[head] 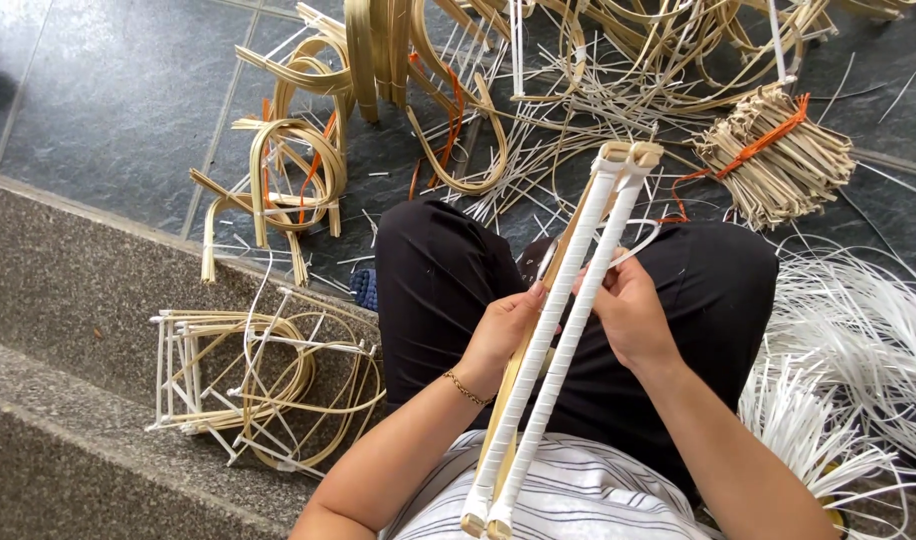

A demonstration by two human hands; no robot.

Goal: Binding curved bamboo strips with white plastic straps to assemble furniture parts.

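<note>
Hands wrapping white strip around a long bamboo frame (558, 330) held over the lap.
Left hand (503, 330) and right hand (628, 315) both grip its middle, fingers closed; likely mid-wrap, next turn needing tension. Beyond, bamboo loops (298, 170) and a tied bundle (778, 155) on tiles.

Pretty bright, even daylight here, soft rather than harsh. The glossy dark grey stone tile floor (108, 90) catches a pale sheen up around 11 o'clock, a bit washed out. Shadows are faint and short, mostly tucked under the curved tan bamboo strips (298, 170). The loose white plastic strips (858, 330) at 3 to 4 o'clock are nearly blown out. Focus is sharp in the middle, with slight stretching at the edges. No real motion blur.
</note>
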